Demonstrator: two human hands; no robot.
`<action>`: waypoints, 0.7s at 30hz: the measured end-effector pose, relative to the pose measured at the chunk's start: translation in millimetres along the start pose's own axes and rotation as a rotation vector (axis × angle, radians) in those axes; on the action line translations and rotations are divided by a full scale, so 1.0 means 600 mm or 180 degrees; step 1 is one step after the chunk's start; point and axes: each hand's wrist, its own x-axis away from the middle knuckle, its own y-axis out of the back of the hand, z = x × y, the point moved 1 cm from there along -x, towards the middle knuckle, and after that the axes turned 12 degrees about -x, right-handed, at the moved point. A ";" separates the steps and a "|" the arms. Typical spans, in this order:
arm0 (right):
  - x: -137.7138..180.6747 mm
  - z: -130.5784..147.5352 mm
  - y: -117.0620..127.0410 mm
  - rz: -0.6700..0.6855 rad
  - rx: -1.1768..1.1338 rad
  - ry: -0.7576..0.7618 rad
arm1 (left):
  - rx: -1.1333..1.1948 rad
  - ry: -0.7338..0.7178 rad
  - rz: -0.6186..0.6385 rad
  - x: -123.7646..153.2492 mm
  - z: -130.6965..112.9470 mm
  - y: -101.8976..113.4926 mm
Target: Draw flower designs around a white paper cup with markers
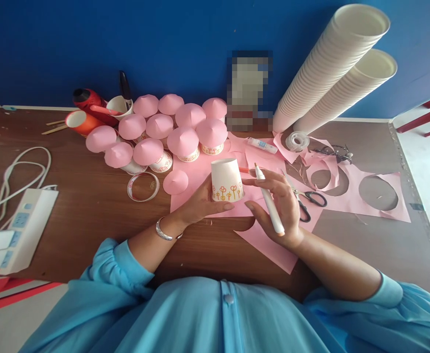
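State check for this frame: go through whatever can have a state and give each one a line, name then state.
Paper cup: upside down, held in left hand.
Left hand: closed around the cup.
Pen: uncapped, tip up, gripped in right hand.
Scissors: lying on pink paper, blades closed.
Cone-topped cups: finished, standing clustered.
Cup stacks: two, leaning against wall.
Tape roll: lying flat.
Glue tube: lying on its side.
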 end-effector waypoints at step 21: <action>-0.015 0.029 -0.003 0.0427 -0.0314 0.0285 | -0.0143 0.0124 -0.0248 0.001 0.002 0.008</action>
